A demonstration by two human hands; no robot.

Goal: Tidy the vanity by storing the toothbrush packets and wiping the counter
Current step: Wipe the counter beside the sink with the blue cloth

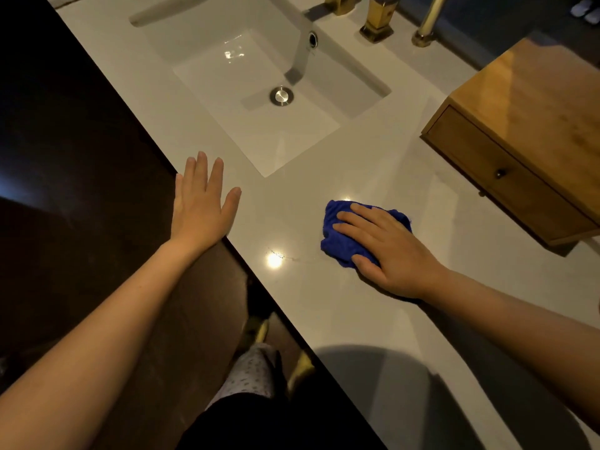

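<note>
A crumpled blue cloth [337,235] lies on the pale grey counter [324,297], in front of the sink. My right hand [389,251] presses flat on top of the cloth, fingers spread over it. At the counter's front edge, left of the cloth, my left hand [201,203] rests flat with its fingers apart and nothing in it. A wooden drawer box [526,138] with a small dark knob stands on the counter at the right, its drawer closed. No toothbrush packets are in view.
A white rectangular sink [246,69] with a metal drain plug is set into the counter behind my hands. Gold tap fittings [378,21] stand at the back. The counter's front edge runs diagonally; dark floor and my legs are below it.
</note>
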